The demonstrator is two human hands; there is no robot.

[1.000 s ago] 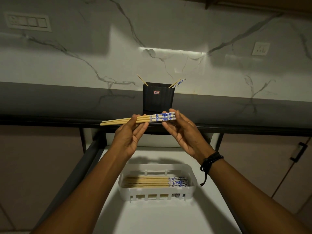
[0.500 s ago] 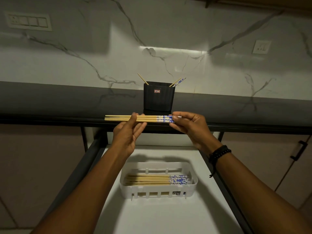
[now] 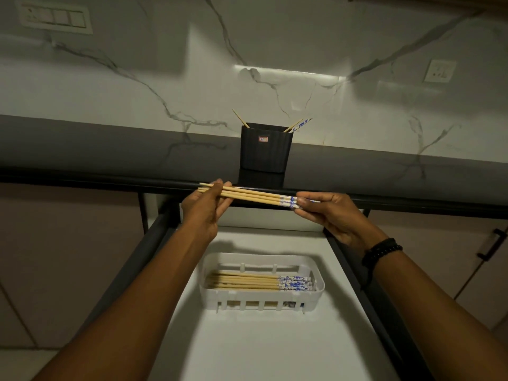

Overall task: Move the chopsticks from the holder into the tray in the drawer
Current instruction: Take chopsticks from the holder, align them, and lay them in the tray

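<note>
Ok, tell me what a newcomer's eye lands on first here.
The bundle of chopsticks held crosswise between the left hand and right hand, above the open drawer. Below, the white tray already holds more chopsticks; behind, the black holder on the counter has a few.

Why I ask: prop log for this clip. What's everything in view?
drawer: one, white floor, pulled open
tray: one, white, in drawer
holder: one, black, on counter
held chopsticks: few, tan, blue-white ends, above drawer
tray chopsticks: several, same colours, in tray
holder chopsticks: three tips, tan, one blue-patterned
switch plate: one, white, upper-left wall
socket: one, white, upper-right wall
bracelet: one, black, right wrist
left hand: pinches plain ends
right hand: pinches patterned ends
</note>
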